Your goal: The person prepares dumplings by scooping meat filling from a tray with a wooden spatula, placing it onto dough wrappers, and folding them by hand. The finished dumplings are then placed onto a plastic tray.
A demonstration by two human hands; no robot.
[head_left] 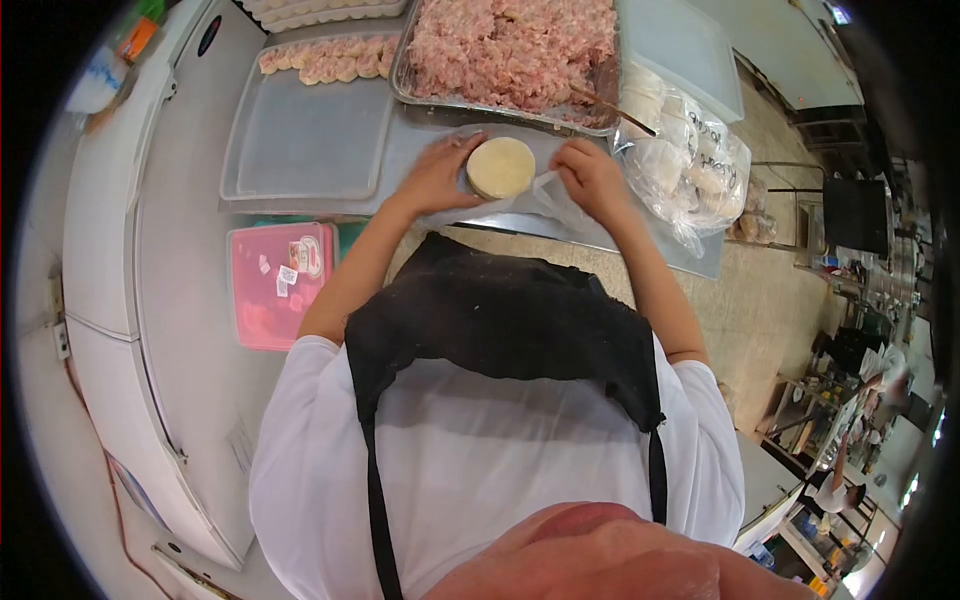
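Observation:
A round stack of pale dough wrappers (501, 168) lies at the table's near edge, below the meat tray. My left hand (437, 175) curves around the left side of the stack, thumb below and fingers above. On the other side, my right hand (592, 180) is closed in a pinch on a thin clear plastic bag (566, 204), which hangs between the hand and the stack. Just beyond both hands stands a metal tray (470, 108) heaped with pink ground meat (510, 50). A stick-like utensil (625, 117) leans out over its near right corner.
Left of the tray, a translucent plastic tray (310, 140) bears rows of formed dumplings (330, 58) along its far edge. Bagged wrappers (690, 155) lie at right beside a translucent lid (690, 50). A pink box (280, 285) and a white fridge (190, 290) stand at left.

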